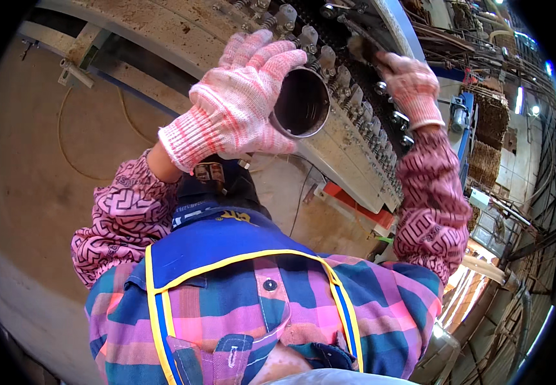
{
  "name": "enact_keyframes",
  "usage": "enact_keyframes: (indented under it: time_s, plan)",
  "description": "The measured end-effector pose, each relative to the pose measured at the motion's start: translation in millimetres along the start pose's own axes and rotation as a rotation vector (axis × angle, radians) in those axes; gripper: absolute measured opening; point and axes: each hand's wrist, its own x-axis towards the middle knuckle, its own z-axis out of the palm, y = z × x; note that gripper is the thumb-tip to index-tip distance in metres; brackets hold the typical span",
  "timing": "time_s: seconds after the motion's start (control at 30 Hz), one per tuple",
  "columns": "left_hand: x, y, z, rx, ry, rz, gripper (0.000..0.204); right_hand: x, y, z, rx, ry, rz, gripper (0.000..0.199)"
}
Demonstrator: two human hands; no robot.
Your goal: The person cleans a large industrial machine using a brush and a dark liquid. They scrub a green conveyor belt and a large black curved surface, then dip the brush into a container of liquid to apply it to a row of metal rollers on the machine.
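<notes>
My left hand [239, 96], in a pink-and-white knit glove, is wrapped round a round metal can [325, 114]. The can's open mouth faces up, and its inside looks dark and stained. Further right, my right hand [411, 86], gloved alike, reaches over the machine. It grips what looks like a brush [361, 50] with a brownish tuft, partly blurred, close to a dark chain track. Beside the track runs a row of clear-capped fittings [342, 80] with metal bolts, passing just beyond the can.
The machine's dusty beige frame [143, 29] slants across the top toward the right. A red part [348, 199] sits under its lower end. A thin hose [63, 138] curves over the brown floor at left. Stacked brown sheets [490, 115] stand at far right.
</notes>
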Motion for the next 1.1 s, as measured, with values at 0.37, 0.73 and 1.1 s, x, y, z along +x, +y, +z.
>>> enact_keyframes:
  time_s: [0.37,0.73,1.1]
  plan:
    - [0.9,-0.2,3.1,0.009,-0.005,-0.011,0.106,-2.3,-2.3,5.3,-0.097,0.05,0.051,0.03]
    - [4.7,-4.9,0.9,-0.03,-0.002,0.011,0.103,-0.4,-18.3,26.2,-0.018,0.035,0.112,0.037]
    - [6.1,-1.7,-3.5,-0.059,0.068,0.014,0.104,11.7,24.5,31.1,-0.139,0.155,-0.073,0.033]
